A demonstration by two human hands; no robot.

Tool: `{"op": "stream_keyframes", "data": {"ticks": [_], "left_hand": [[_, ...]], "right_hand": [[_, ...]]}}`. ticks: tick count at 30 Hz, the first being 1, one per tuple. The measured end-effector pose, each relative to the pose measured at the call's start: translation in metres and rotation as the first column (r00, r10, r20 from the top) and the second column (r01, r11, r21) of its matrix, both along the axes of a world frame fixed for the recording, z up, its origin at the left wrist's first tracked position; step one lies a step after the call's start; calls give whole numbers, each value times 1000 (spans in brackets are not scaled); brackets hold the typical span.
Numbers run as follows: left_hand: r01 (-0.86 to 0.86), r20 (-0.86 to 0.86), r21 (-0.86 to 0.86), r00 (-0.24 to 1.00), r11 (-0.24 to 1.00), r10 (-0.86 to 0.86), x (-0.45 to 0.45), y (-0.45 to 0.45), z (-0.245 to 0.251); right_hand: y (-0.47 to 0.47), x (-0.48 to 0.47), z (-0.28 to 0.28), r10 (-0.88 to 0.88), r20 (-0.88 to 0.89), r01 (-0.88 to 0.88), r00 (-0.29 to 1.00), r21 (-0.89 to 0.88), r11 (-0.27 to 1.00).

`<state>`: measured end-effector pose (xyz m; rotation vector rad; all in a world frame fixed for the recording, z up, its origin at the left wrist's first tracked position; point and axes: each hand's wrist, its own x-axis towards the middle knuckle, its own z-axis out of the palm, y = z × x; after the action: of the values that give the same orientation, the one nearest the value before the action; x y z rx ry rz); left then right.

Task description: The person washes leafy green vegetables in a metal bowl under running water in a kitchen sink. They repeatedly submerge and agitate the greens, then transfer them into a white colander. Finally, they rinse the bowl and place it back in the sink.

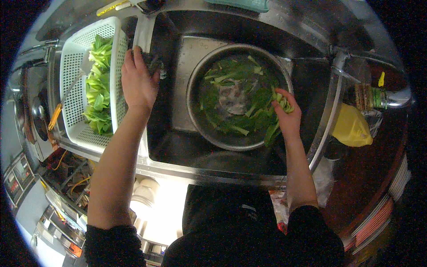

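Observation:
A round metal basin of water stands in the steel sink, with cut leafy greens afloat in it. At the basin's right rim my right hand grips a small bunch of green stems; leaves hang below its fingers. My left hand lies over the sink divider, beside the white perforated basket, its fingertips next to a dark, blurred item; whether it holds this cannot be told. Pale green leafy vegetables fill a strip along the right side of the white plastic basket.
A utensil with an orange handle leans across the basket's left side. The steel divider separates the basket from the sink basin. Right of the sink lie a yellow bag-like item and a container with a green label. A teal item sits behind the sink.

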<state>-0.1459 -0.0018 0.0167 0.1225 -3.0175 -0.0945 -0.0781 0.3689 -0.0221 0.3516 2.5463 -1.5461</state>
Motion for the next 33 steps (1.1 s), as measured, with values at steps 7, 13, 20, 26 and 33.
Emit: {"op": "stream_keyframes", "data": {"ticks": [7,13,20,26,33], "left_hand": [[-9,10,10,1000,1000,9,-1,1,0],[12,-1,25,1000,1000,-12,0,0,-1],[39,-47,-10,998,999,-39,0,-3,-5],[29,-29,1,999,1000,-29,-1,-4,-5],[20,-43,11,999,1000,-20,-2,-5,-5]], "right_hand": [[-11,-21,-5,-319,88,321,944,-474,820],[-38,-46,-49,-200,-207,146,958,-249,958],[-52,-46,-97,104,-205,-55,973,231,971],[-30,-50,-13,7,-283,-49,959,-142,989],[-34,-73,61,94,-282,-242,955,-553,797]]}}
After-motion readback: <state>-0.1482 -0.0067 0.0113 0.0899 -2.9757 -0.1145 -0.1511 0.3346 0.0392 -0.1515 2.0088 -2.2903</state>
